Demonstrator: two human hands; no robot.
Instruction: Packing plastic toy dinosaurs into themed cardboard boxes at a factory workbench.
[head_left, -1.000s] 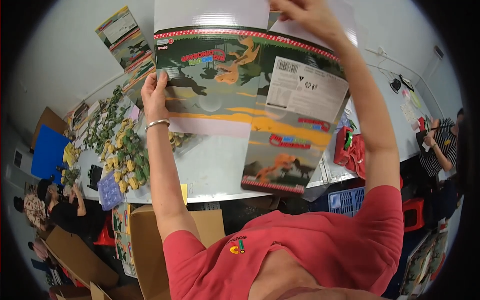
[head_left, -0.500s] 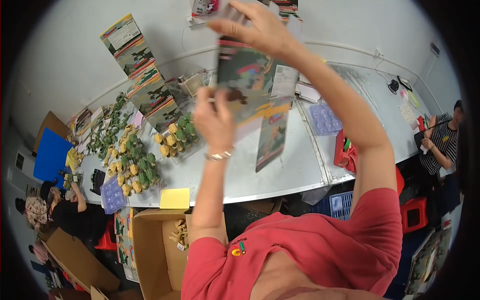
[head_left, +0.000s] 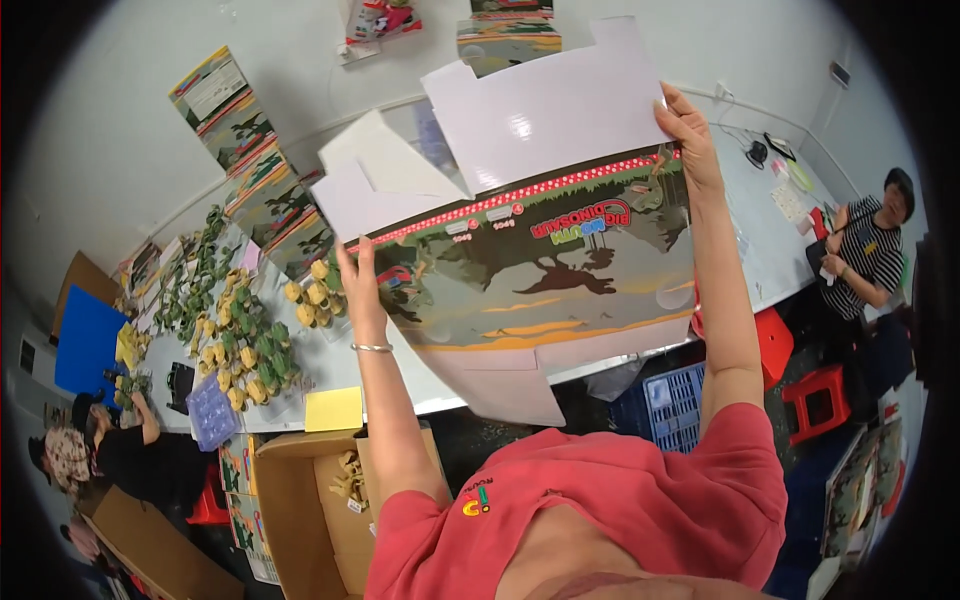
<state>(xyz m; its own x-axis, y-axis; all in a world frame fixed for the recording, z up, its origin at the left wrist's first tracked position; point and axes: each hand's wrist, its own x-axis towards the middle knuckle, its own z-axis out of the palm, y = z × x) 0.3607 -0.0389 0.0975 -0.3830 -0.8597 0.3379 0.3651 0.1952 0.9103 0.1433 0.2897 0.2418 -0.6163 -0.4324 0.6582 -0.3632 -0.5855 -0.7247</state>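
A large printed cardboard box [head_left: 540,265] with a dinosaur picture hangs in front of me above the table, its white flaps standing up along the top. My left hand [head_left: 362,285] pinches its left edge, thumb and fingers at the upper corner. At the opposite upper corner, my right hand [head_left: 692,140] grips the edge with the thumb on the near side. One white flap [head_left: 400,165] at the left is bent at an angle, while the wide flap [head_left: 550,115] beside it is upright. More white flaps [head_left: 490,380] hang from the bottom edge.
Yellow and green toy figures [head_left: 245,350] cover the table's left part, near a stack of printed boxes [head_left: 275,200]. An open brown carton [head_left: 310,500] stands below the table edge. Blue crates [head_left: 672,405] and a red stool [head_left: 815,400] are at the right, near a standing person [head_left: 870,250].
The box has turned and opened out wide, its printed side now facing me. My right hand has come down and right, my left hand has moved left, to opposite edges.
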